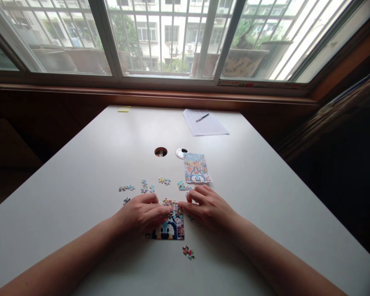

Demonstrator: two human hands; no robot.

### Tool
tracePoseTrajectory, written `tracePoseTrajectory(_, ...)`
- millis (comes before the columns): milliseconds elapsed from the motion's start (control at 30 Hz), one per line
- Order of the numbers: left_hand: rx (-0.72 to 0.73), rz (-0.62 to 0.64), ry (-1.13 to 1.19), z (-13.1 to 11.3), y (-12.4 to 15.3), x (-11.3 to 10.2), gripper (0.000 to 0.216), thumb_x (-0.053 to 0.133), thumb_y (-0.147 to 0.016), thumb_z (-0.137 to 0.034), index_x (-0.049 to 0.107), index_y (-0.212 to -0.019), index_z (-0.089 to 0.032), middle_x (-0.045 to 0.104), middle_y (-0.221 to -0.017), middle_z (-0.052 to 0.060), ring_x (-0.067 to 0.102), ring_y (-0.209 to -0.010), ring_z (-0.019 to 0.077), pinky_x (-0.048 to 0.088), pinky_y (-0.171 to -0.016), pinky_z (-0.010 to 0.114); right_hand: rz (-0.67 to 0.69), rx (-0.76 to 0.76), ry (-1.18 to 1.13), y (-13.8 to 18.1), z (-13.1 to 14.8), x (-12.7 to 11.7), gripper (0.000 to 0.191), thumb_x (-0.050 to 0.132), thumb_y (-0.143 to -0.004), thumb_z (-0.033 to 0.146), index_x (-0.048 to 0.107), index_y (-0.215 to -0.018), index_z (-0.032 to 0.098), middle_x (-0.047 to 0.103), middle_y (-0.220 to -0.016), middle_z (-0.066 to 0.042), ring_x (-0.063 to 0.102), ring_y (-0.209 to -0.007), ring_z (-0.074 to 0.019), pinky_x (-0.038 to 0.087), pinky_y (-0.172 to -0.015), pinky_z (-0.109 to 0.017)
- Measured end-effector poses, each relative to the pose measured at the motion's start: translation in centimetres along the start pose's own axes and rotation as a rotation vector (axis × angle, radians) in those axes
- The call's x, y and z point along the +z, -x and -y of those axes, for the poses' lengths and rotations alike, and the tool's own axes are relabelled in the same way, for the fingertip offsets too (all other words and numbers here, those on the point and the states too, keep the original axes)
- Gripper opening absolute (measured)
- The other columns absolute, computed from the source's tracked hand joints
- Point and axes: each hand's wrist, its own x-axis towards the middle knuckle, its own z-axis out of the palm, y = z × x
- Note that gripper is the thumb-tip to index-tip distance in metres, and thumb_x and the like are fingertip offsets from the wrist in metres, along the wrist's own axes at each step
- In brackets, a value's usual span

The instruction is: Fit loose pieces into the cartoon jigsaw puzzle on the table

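A partly assembled colourful jigsaw puzzle (172, 224) lies on the white table (265, 197) near me. My left hand (143, 214) rests on its left side, fingers stretched flat with the tips pressing the puzzle's upper middle. My right hand (207, 205) lies at the puzzle's right edge, fingers extended toward the same spot and touching the pieces there. Loose pieces (148, 187) are scattered just beyond my hands, and two more (188, 251) lie close to me. A small reference picture card (197, 167) sits behind my right hand.
A sheet of paper (205, 122) with a pen (202, 117) lies at the table's far side, and a yellow sticky pad (123, 109) at the far left. A cable hole (160, 151) and its round cap (181, 153) are mid-table. A window runs behind.
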Motion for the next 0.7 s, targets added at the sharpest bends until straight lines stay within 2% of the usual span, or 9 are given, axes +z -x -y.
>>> tracePoseTrajectory(100, -0.006, 0.008, -0.01, -0.09, -0.12, -0.22, 0.029, 0.06, -0.096, -0.021, 0.061, -0.125, -0.021, 0.072, -0.083, 0.002, 0.059, -0.076, 0.0159, 0.051, -0.072, 0.028, 0.002, 0.012, -0.027, 0.05, -0.05, 0.0, 0.024, 0.054, -0.1, 0.025, 0.064, -0.122, 0.027, 0.062, -0.094, -0.005, 0.05, -0.085, -0.0193, 0.039, -0.074, -0.034)
tracePoseTrajectory(300, 0.029, 0.026, -0.014, -0.31, -0.43, -0.54, 0.028, 0.058, -0.097, -0.018, 0.059, -0.125, -0.019, 0.076, -0.1, 0.005, 0.066, -0.106, 0.018, 0.051, -0.088, 0.031, 0.01, 0.031, -0.068, 0.13, -0.09, 0.01, 0.031, 0.054, -0.1, 0.025, 0.061, -0.13, 0.029, 0.063, -0.096, -0.006, 0.05, -0.086, -0.0197, 0.04, -0.074, -0.034)
tracePoseTrajectory(700, 0.014, 0.029, -0.012, -0.5, -0.77, -0.9, 0.023, 0.056, -0.099, -0.021, 0.062, -0.122, -0.02, 0.077, -0.102, 0.003, 0.071, -0.102, 0.0156, 0.054, -0.085, 0.028, 0.004, 0.047, -0.12, 0.15, -0.06, -0.01, 0.03, 0.055, -0.099, 0.024, 0.064, -0.128, 0.029, 0.063, -0.097, -0.006, 0.051, -0.086, -0.0194, 0.042, -0.076, -0.034)
